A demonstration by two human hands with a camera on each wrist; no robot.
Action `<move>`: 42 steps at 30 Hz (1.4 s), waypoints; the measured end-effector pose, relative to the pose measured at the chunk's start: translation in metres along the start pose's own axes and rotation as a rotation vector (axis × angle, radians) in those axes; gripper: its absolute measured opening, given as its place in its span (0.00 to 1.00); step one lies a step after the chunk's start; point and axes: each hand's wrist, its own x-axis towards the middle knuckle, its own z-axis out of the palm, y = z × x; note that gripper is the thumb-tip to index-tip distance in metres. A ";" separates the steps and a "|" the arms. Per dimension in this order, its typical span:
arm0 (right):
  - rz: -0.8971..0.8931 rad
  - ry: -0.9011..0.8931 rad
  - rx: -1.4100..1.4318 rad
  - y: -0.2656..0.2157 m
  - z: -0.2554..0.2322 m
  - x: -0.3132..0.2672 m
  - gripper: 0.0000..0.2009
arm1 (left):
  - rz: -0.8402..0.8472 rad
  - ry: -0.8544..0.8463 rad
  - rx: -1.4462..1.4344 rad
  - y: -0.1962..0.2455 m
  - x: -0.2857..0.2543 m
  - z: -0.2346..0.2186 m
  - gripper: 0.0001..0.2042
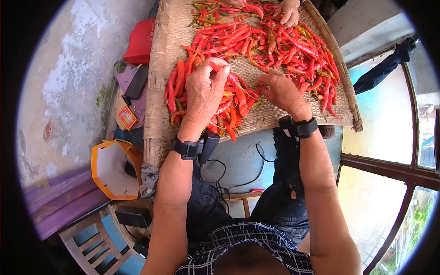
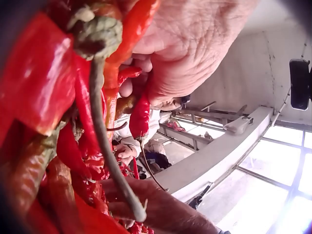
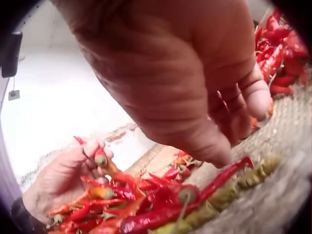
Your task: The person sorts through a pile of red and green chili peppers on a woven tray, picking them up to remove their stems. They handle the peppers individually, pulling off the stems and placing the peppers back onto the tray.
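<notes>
My left hand is raised over the near pile of red chili peppers, pinching one between thumb and fingers. In the left wrist view this chili pepper hangs below the palm, its thin stem pointing down. On the other side of that pile, my right hand hovers low over the woven mat. Its fingers are loosely bent, and the right wrist view shows a gap between thumb and fingertips with nothing in it. Just below that thumb lie a red chili pepper and a wrinkled greenish one.
A larger heap of chili peppers covers the mat's far side, where another person's hands work. Left of the mat are a red bag and an orange-edged box. Glazed window panes stand to the right.
</notes>
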 end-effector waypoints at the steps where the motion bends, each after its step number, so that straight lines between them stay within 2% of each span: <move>1: 0.038 -0.055 0.016 -0.005 -0.001 0.002 0.07 | -0.007 -0.007 0.012 0.001 0.001 0.000 0.05; 3: 0.075 -0.106 0.034 -0.008 -0.006 0.004 0.06 | -0.004 -0.007 0.010 0.002 0.000 0.001 0.05; 5: 0.104 0.029 0.032 -0.007 -0.011 0.004 0.04 | -0.004 -0.008 0.013 0.002 0.000 0.001 0.05; 9: 0.238 0.093 0.053 -0.017 -0.040 0.007 0.03 | -0.016 0.002 -0.023 0.001 0.000 0.001 0.06; 11: 0.226 0.328 0.238 -0.020 -0.049 0.005 0.02 | -0.010 -0.005 -0.009 0.000 -0.001 0.001 0.06; 15: 0.448 0.516 0.819 -0.009 -0.055 0.002 0.02 | -0.030 -0.010 -0.041 0.000 -0.001 0.001 0.07; 16: 0.448 0.518 0.818 -0.002 -0.056 0.000 0.02 | -0.036 -0.014 -0.026 0.000 -0.001 0.001 0.07; 18: 0.481 0.782 1.361 0.017 -0.057 -0.001 0.04 | -0.029 -0.014 -0.030 0.001 -0.001 0.001 0.07; 19: 0.482 0.783 1.361 0.025 -0.058 -0.001 0.04 | -0.023 -0.013 -0.034 0.001 -0.001 0.001 0.07; 21: 0.727 1.043 1.760 0.040 -0.058 -0.003 0.08 | -0.032 -0.015 -0.029 0.000 -0.001 0.002 0.07; 23: 0.760 0.980 1.769 0.050 -0.046 -0.005 0.11 | -0.040 -0.017 -0.025 0.000 0.000 0.002 0.07; 25: 0.846 0.631 1.693 0.039 -0.034 0.003 0.10 | -0.034 -0.028 -0.011 0.002 0.000 0.002 0.07; 26: 0.714 0.463 1.456 0.029 -0.033 0.004 0.09 | -0.034 -0.029 -0.010 0.002 0.000 0.003 0.07; 27: 0.715 0.462 1.459 0.025 -0.025 0.007 0.09 | -0.016 -0.019 -0.017 0.003 0.000 0.003 0.06; 29: 0.309 0.201 0.099 0.019 -0.011 0.011 0.11 | 0.000 -0.006 -0.022 0.003 0.000 0.003 0.05; 30: 0.322 0.135 -0.207 0.012 -0.008 0.010 0.12 | -0.021 -0.014 -0.014 0.003 0.000 0.002 0.05; 39: 0.294 0.011 -0.235 0.014 -0.003 0.012 0.06 | 0.019 -0.019 0.013 -0.001 -0.001 0.003 0.06; 42: 0.347 -0.036 -0.279 0.011 -0.004 0.013 0.05 | 0.033 -0.022 0.027 -0.001 -0.001 0.003 0.06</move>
